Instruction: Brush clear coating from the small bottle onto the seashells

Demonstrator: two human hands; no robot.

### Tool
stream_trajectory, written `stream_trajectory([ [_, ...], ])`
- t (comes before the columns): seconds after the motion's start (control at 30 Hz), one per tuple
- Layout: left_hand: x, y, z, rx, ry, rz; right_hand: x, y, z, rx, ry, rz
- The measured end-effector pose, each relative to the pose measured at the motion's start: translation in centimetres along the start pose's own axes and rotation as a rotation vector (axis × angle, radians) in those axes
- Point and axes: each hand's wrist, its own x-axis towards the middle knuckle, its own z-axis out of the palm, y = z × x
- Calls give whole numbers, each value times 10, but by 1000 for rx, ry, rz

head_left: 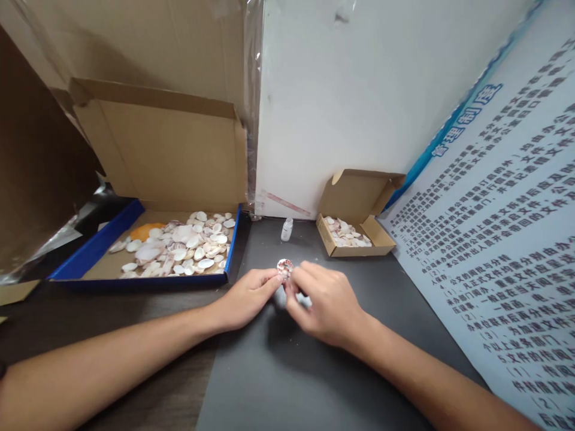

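Item: small round ribbed shell [284, 269], red-patterned; I see left hand [245, 297] and right hand [324, 304] fingertips pinched on it. Poster [498, 239]: blue heading, black Chinese text.

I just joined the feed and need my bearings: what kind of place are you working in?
Probably a makeshift craft or sorting station in an office. Both hands, left hand and right hand, hold a small shell over a dark mat, with a large shell box and a printed rules poster alongside.
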Motion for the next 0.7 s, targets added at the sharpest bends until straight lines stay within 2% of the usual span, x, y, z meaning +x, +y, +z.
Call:
stream_trajectory([
  [0.1,0,-1,0,6,3,-7,0,0,2,-37,56,50],
  [0.2,0,-1,0,-1,12,4,-1,-1,4,-15,29,-81],
  [0.23,-1,-1,0,1,14,11,-2,-1,4,-20,18,-86],
  [0.37,-1,0,1,11,12,15,-2,-1,4,-58,40,55],
  [0.5,-1,3,1,-28,35,5,-2,-1,3,2,0,-113],
  [0.53,-1,3,1,-30,43,-8,-2,-1,3,-5,-2,-112],
  [0.63,-1,3,0,-10,53,-51,-2,0,2,-55,55,32],
  [0.7,-1,1,-1,-7,51,-69,-2,0,1,-28,59,-15],
])
